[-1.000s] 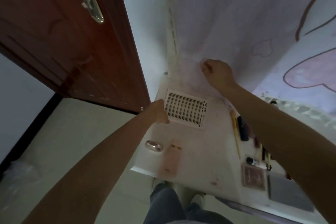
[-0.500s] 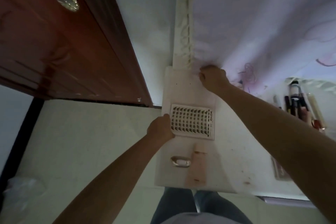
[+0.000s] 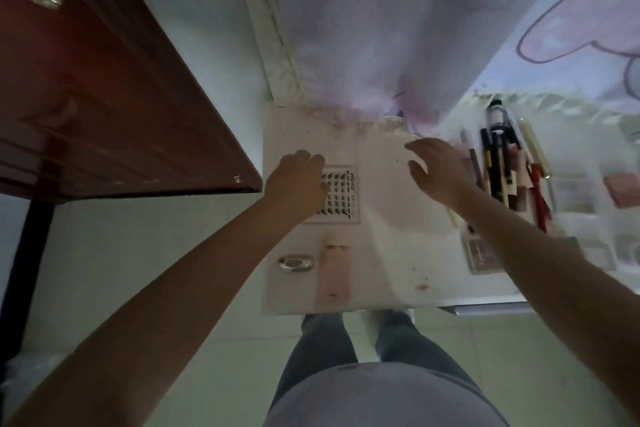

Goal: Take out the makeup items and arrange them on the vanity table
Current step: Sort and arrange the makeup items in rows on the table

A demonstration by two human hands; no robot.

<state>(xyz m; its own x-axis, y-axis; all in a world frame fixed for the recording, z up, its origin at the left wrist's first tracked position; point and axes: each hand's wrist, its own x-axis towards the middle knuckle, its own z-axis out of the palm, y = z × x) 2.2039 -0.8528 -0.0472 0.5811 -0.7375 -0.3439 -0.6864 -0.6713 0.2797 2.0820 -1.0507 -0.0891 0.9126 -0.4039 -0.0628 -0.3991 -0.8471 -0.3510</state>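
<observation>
A white false-lash tray (image 3: 343,199) with rows of dark lashes lies at the back left of the white vanity table (image 3: 398,253). My left hand (image 3: 298,180) covers the tray's left part, its fingers curled over the left edge. My right hand (image 3: 436,166) hovers to the right of the tray with its fingers spread and nothing in it. In front of the tray lie a pink tube (image 3: 334,270) and a small oval metal compact (image 3: 296,263). Several pencils and brushes (image 3: 498,166) lie in a row to the right of my right hand, with a pink palette (image 3: 481,255) in front of them.
A brown wooden door (image 3: 104,97) stands close on the left of the table. A pale cloth with pink cartoon prints (image 3: 398,28) hangs over the table's back edge. Clear compartment organisers (image 3: 588,204) sit at the far right. My legs stand at the front edge.
My right hand has let go of the hanging cloth and moved right and nearer, fingers now spread. My left hand has slid further over the lash tray.
</observation>
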